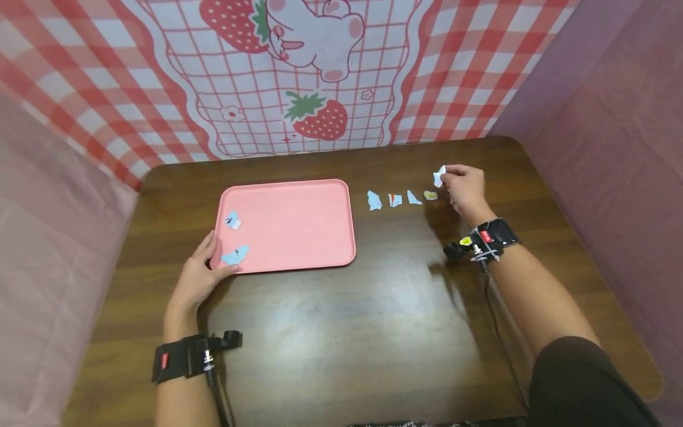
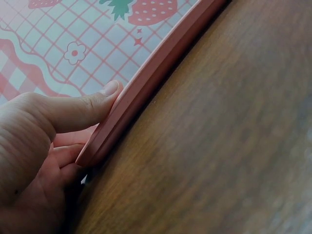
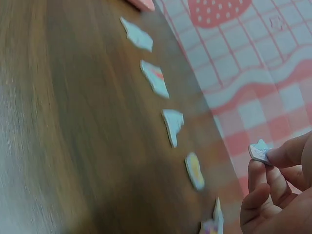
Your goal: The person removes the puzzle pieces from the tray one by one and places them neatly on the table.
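Scrap (image 1: 439, 177), pale, jagged-edged, pinched in right grip (image 1: 466, 190), pink tray (image 1: 293, 228), round-cornered, clasped by left grip (image 1: 195, 277)

Pink tray (image 1: 290, 225), red-and-white checked cloth (image 1: 320, 86)

Location type: an enclosed desk booth; the surrounding building cannot be identified. Pink drapes (image 1: 53, 237) bound the left and right sides. A strawberry-and-check printed cloth (image 1: 368, 115) closes the rear. A wood-grain desk (image 1: 331, 332) occupies the enclosure. Wrist-strapped cameras (image 1: 453, 251) with cables (image 1: 498, 332) indicate a recording station.
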`<state>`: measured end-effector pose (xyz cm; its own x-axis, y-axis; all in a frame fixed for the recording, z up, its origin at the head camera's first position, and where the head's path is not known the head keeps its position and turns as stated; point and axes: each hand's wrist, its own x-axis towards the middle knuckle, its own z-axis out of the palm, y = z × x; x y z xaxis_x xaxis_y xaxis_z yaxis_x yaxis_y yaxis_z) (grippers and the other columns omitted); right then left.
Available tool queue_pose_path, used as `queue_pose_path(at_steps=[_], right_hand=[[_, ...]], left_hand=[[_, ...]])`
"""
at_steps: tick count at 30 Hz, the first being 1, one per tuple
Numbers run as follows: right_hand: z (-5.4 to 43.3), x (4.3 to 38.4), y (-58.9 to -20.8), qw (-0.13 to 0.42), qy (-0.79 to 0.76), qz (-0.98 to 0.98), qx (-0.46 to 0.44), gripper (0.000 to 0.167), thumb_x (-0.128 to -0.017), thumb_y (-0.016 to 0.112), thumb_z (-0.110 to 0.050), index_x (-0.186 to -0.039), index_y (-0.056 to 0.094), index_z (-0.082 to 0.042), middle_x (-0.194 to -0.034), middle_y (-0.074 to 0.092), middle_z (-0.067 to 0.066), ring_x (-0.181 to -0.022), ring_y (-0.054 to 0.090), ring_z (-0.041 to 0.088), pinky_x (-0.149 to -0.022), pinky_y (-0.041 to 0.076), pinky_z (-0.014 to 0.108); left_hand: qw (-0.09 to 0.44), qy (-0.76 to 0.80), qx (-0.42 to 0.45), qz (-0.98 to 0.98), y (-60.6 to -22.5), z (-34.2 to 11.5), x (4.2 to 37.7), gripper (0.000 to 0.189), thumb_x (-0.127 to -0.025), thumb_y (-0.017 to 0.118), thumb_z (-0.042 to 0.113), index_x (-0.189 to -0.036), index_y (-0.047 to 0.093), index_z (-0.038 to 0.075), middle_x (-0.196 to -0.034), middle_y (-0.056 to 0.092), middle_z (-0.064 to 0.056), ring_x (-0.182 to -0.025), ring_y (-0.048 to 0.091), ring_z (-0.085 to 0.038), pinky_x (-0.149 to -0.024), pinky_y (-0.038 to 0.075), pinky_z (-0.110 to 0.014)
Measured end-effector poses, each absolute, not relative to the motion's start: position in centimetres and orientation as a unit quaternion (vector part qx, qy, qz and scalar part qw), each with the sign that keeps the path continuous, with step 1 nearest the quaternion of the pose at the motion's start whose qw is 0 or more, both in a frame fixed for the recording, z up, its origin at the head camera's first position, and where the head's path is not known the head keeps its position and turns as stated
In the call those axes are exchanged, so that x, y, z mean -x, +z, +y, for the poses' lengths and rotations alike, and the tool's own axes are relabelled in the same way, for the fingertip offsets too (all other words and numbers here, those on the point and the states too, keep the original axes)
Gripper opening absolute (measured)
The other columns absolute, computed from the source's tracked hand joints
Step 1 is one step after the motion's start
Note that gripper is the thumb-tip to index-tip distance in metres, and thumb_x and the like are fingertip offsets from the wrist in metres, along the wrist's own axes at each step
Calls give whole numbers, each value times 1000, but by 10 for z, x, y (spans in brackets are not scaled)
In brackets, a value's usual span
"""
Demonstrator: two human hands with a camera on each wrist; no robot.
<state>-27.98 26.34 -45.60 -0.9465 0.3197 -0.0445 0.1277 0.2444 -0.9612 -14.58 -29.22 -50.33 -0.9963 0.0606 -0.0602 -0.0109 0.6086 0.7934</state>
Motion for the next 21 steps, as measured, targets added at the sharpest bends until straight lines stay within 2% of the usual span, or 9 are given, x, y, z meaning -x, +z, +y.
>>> queue_pose_path(at_steps=[2,5,7,15,21], right_hand=[[271,278,-456,77,588,-790,156,31,-94,63,-4,-121,66,10,-71,63,-6,-57,57,4,-51,49,18],[282,275,-456,76,574,-797,172,33,-95,61,-4,-124,65,10,-76,62,-8,-68,60,3,-63,53,18],[289,275,-458,74,570,-798,181,33,-95,61,-4,-125,65,9,-77,62,-7,-69,61,4,-64,54,19],[316,280,-465,81,537,-814,207,33,-94,61,-5,-124,66,9,-70,59,-13,-62,60,1,-57,49,15],[336,282,-468,63,510,-826,231,35,-95,62,-9,-126,66,6,-63,58,-18,-58,60,-2,-53,47,14]], left_hand=[[43,445,-14,894,-502,-292,145,97,-84,84,26,-155,26,-5,-167,16,-15,-151,14,-41,-118,15,-61],[48,451,-11,891,-501,-291,145,97,-85,84,26,-155,25,-4,-167,15,-14,-151,13,-40,-118,14,-61],[49,451,-10,891,-502,-292,145,97,-85,84,27,-155,26,-3,-168,15,-13,-152,13,-40,-118,15,-61],[53,448,-3,892,-502,-293,144,98,-84,84,29,-156,26,-1,-168,15,-11,-152,13,-39,-118,15,-60],[53,452,-1,891,-500,-292,146,98,-84,85,28,-156,26,-2,-167,15,-13,-152,13,-40,-118,15,-60]])
